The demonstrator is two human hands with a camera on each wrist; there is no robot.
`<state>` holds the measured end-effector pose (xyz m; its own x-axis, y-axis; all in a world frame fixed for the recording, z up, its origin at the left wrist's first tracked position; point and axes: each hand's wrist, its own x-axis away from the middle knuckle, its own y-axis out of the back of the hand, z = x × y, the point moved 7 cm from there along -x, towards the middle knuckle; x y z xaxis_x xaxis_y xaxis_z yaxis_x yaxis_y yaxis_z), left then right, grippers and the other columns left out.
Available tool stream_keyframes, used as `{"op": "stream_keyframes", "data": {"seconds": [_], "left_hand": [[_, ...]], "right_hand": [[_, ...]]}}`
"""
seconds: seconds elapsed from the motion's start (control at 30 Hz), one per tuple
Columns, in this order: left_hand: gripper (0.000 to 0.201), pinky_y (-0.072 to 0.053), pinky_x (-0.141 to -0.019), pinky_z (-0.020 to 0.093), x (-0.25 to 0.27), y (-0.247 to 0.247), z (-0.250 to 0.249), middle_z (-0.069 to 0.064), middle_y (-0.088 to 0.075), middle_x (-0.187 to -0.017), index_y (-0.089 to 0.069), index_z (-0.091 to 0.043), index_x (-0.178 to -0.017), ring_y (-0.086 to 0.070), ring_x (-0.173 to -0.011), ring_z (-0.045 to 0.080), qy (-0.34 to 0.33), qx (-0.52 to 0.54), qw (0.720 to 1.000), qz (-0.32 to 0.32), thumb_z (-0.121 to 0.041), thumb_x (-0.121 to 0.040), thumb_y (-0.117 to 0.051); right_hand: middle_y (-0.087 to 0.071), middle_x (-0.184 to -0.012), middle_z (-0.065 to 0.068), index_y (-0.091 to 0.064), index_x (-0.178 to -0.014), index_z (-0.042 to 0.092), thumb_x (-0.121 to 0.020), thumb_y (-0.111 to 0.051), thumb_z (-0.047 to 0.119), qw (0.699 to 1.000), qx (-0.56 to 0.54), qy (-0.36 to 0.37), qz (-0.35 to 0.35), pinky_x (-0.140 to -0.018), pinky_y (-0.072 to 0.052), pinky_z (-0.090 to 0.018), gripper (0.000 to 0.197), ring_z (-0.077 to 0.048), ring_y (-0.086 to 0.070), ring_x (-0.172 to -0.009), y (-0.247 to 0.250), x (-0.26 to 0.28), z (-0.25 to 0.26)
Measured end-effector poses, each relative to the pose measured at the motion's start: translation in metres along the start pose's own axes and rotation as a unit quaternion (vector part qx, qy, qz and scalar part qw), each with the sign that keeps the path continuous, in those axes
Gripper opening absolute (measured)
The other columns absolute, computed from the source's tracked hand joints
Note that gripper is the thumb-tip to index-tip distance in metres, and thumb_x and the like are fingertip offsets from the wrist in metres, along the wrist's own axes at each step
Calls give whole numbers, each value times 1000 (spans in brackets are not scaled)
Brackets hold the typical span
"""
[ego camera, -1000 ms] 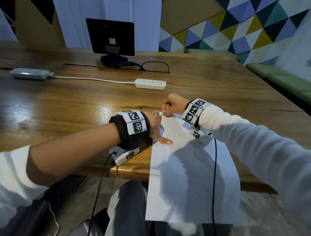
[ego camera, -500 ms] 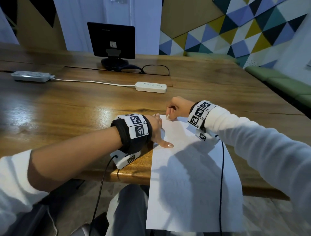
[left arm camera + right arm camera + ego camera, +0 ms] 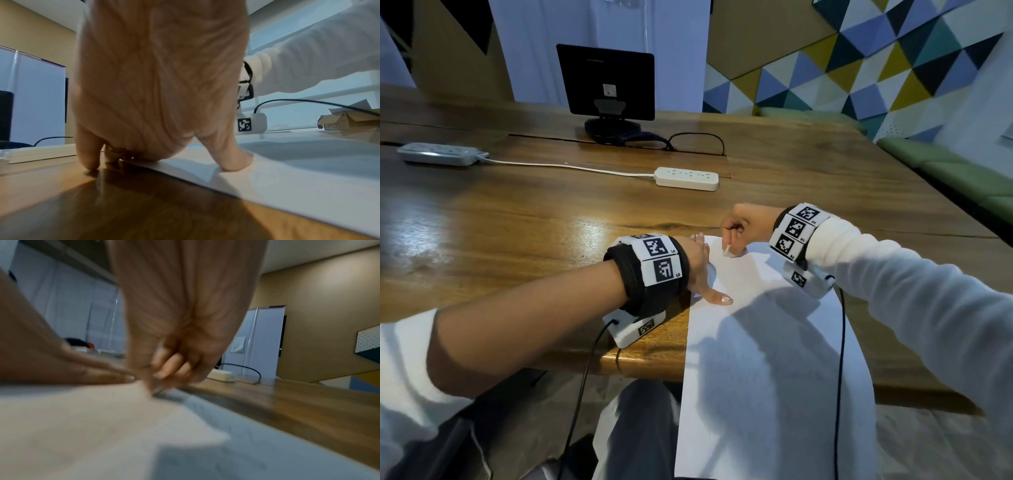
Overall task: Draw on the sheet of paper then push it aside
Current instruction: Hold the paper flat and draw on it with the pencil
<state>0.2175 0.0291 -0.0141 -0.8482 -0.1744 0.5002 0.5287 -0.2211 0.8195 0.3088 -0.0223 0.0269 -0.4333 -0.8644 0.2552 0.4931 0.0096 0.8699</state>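
A white sheet of paper [image 3: 767,342] lies on the wooden table [image 3: 517,222], and its near half hangs over the front edge. My left hand [image 3: 700,260] presses flat on the sheet's far left corner, thumb [image 3: 232,159] spread on the paper [image 3: 287,170] and the other fingers at its edge. My right hand [image 3: 743,228] is curled round a thin white drawing tool [image 3: 726,249]. The tool's tip meets the sheet near its far edge, just right of the left fingertips. In the right wrist view the right hand [image 3: 179,353] pinches the tool down onto the paper [image 3: 102,426].
A white power strip [image 3: 686,178] lies beyond the hands and a grey one [image 3: 438,154] sits far left, joined by a cord. A black monitor [image 3: 606,82] with a looped cable stands at the back. Green bench seats [image 3: 962,171] are on the right.
The right hand has carried the drawing tool a little to the right and toward me on the sheet. The left hand stays pressed on the corner.
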Motion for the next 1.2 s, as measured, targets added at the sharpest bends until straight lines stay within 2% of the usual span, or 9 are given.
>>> {"op": "stream_keyframes", "data": {"seconds": [0.1,0.23,0.33,0.5,0.6,0.73,0.87,1.0,1.2], "left_hand": [[121,-11,-118,47,0,0,0,19,19,-155,15,1,-148,4,-146,34,0,6,1000,-4,-82,-75,-35],[121,-10,-119,47,-3,-1,1,18,19,-156,14,-1,-148,5,-146,33,-2,18,1000,-2,-82,-75,-37],[122,-10,-119,47,-2,-1,1,19,20,-155,15,0,-148,6,-146,34,-2,21,1000,-1,-82,-75,-38],[121,-10,-118,49,-3,-2,0,21,21,-154,16,1,-147,7,-146,35,-1,10,1000,-1,-83,-75,-34],[121,-11,-118,49,-3,-2,-1,21,21,-155,16,2,-147,7,-146,35,-3,10,1000,-7,-82,-76,-34],[121,-13,-117,50,-6,-2,0,21,21,-154,15,2,-147,7,-146,36,-4,6,1000,-7,-83,-75,-32],[127,-17,-117,48,-11,-3,2,22,14,-156,12,2,-148,-3,-146,36,-4,22,1000,-18,-87,-70,-35],[128,-22,-116,48,-12,-3,4,20,10,-157,5,-1,-150,-10,-145,34,-9,35,999,-25,-88,-67,-38],[127,-18,-117,47,-11,-3,3,20,13,-157,9,0,-149,-5,-146,33,-8,35,999,-21,-86,-69,-39]], "right_hand": [[-62,-61,8,-69,-83,-4,-76,-66,-4,996,25,-10,-84,-61,-43,-16,7,10,-55,-48,7,0,-3],[-65,-62,0,-69,-82,-4,-75,-73,0,1000,-12,2,-1,-59,-47,-14,9,4,-58,-51,-1,4,0],[-62,-61,5,-68,-81,-5,-75,-65,-6,998,22,-7,-60,-68,-52,-25,6,10,-54,-48,6,-1,1],[-62,-62,2,-68,-81,-4,-76,-70,-2,1000,1,-1,-18,-58,-46,-13,7,3,-56,-52,-3,3,4],[-60,-62,8,-67,-73,2,-75,-62,-8,995,27,-4,-94,-62,-46,-19,11,3,-54,-55,8,-2,2],[-64,-63,-1,-69,-83,-4,-76,-73,1,1000,-7,1,-17,-59,-47,-14,10,0,-59,-54,-2,0,3],[-57,-59,9,-67,-79,2,-77,-67,-2,996,17,-7,-91,-61,-42,-16,5,1,-51,-53,2,-3,7],[-63,-62,2,-68,-83,-3,-76,-73,3,1000,-10,6,-18,-57,-44,-11,11,3,-56,-51,-6,-3,11],[-58,-53,13,-67,-79,-2,-76,-68,-4,999,3,11,-50,-58,-43,-15,4,7,-51,-46,-4,-4,15]]}}
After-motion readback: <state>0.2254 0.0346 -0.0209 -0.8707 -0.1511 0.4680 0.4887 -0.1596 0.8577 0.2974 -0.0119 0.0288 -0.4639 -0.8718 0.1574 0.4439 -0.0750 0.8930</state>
